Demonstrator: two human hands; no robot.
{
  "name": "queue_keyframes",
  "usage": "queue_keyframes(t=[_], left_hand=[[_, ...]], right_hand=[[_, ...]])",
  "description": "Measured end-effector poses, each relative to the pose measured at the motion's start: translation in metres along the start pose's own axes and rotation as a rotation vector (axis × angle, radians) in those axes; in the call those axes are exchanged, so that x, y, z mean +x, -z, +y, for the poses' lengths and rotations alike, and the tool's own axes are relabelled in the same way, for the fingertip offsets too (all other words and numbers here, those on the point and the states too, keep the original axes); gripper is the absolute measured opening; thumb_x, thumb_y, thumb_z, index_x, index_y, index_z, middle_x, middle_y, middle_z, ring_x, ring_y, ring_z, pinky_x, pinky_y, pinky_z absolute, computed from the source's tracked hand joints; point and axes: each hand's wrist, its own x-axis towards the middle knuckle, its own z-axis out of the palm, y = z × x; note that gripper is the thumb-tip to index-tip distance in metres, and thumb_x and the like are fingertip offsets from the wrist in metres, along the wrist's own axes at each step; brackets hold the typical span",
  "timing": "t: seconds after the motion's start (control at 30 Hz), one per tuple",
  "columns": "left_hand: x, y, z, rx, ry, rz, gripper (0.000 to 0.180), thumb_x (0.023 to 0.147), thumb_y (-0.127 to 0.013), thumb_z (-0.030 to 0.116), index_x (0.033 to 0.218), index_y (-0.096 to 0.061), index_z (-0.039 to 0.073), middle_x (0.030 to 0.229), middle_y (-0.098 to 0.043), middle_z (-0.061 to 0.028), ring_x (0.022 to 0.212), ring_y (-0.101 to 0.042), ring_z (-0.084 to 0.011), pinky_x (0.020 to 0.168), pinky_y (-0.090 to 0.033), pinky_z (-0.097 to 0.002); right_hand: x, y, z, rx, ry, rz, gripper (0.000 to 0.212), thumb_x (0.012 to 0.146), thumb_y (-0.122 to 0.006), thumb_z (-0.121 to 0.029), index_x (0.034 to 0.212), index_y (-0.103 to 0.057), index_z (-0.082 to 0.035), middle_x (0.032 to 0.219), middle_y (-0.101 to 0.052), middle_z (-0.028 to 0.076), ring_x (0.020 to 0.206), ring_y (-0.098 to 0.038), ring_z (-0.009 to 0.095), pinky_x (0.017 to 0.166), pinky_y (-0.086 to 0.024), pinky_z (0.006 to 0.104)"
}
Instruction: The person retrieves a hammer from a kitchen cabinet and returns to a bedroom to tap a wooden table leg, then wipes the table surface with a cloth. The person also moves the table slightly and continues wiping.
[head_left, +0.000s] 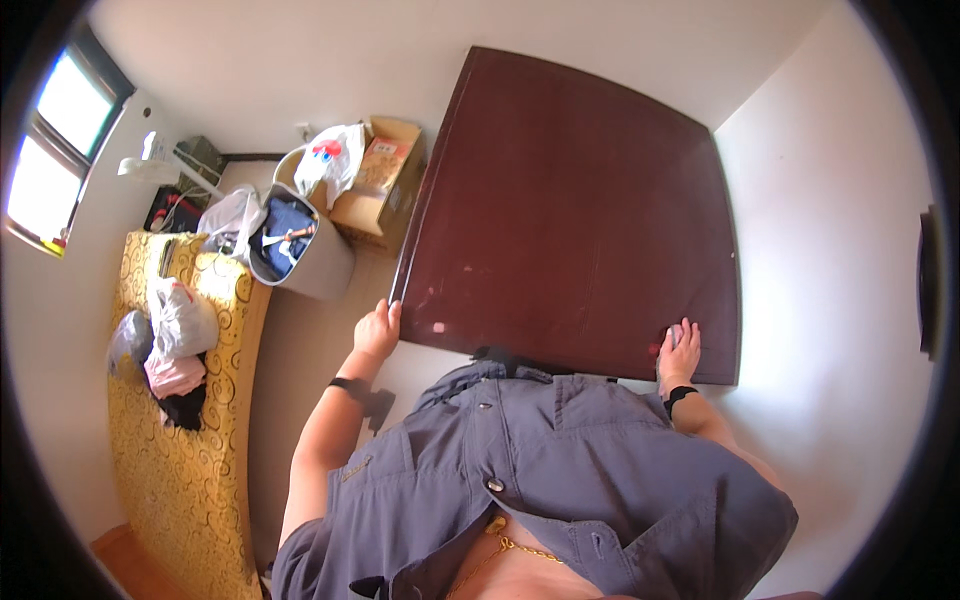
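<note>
A large dark red-brown tabletop (570,210) with a glossy, scuffed surface fills the space ahead of me. My left hand (378,330) is closed around its left edge near the front corner, with the fingertips partly hidden. Close to the front right corner, my right hand (680,355) lies on the top, its fingers bent over a small greyish-pink thing that I cannot make out. A reddish spot shows on the surface beside that hand. Near the left front corner there is a small pink patch (438,328).
Left stands a yellow patterned mattress (190,470) with plastic bags (182,318) on it. A grey bin (318,265) with dark blue cloth and an open cardboard box (365,212) stand beside the table. White walls (830,200) close in at the right and back.
</note>
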Motion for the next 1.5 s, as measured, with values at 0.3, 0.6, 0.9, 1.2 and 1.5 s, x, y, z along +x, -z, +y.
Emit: queue_keyframes(t=[0.3, 0.6, 0.9, 1.2, 1.5], left_hand=[[0.009, 0.019, 0.008, 0.044, 0.112, -0.268, 0.04, 0.096, -0.036, 0.04, 0.092, -0.048, 0.002, 0.069, -0.061, -0.0249, 0.069, -0.06, -0.0439, 0.063, -0.049, -0.0517], [0.059, 0.07, 0.02, 0.216, -0.081, -0.804, 0.047, 0.097, -0.034, 0.043, 0.096, -0.059, 0.003, 0.084, -0.064, -0.018, 0.08, -0.063, -0.0364, 0.068, -0.051, -0.0447], [0.11, 0.109, -0.125, -0.026, -0.394, -0.772, 0.029, 0.091, -0.05, 0.031, 0.09, -0.06, 0.004, 0.084, -0.063, -0.016, 0.084, -0.06, -0.0347, 0.073, -0.048, -0.0432], [0.206, 0.155, -0.307, 0.092, -0.46, -0.778, 0.025, 0.093, -0.046, 0.024, 0.088, -0.057, 0.002, 0.081, -0.062, -0.0182, 0.078, -0.062, -0.0351, 0.07, -0.049, -0.0443], [0.303, 0.093, -0.271, 0.305, -1.037, -0.662, 0.009, 0.081, -0.054, 0.016, 0.084, -0.057, 0.008, 0.085, -0.054, -0.0077, 0.079, -0.059, -0.0264, 0.065, -0.049, -0.0372]], right_hand=[[0.01, -0.004, -0.001, 0.033, 0.016, -0.033, 0.051, 0.089, -0.052, -0.029, 0.136, -0.041, -0.013, 0.141, -0.036, 0.017, 0.131, -0.033, 0.033, 0.108, -0.027, 0.0432], [0.014, -0.004, -0.003, -0.078, 0.064, -0.043, 0.046, 0.093, -0.045, -0.032, 0.134, -0.044, -0.01, 0.139, -0.039, 0.019, 0.13, -0.035, 0.033, 0.107, -0.029, 0.0422], [-0.044, -0.013, -0.116, -0.092, -0.473, -0.166, 0.058, 0.095, -0.036, -0.044, 0.135, -0.04, -0.002, 0.14, -0.037, 0.022, 0.132, -0.03, 0.037, 0.11, -0.023, 0.0436], [-0.144, -0.005, -0.339, 0.87, -0.982, -0.176, 0.033, 0.095, -0.049, -0.036, 0.104, -0.044, -0.005, 0.093, -0.058, 0.011, 0.084, -0.055, 0.022, 0.079, -0.046, 0.0379], [-0.153, 0.007, -0.399, 0.694, -1.002, -0.166, 0.068, 0.094, -0.048, -0.039, 0.142, -0.021, 0.0, 0.139, -0.036, 0.023, 0.125, -0.041, 0.032, 0.102, -0.035, 0.037]])
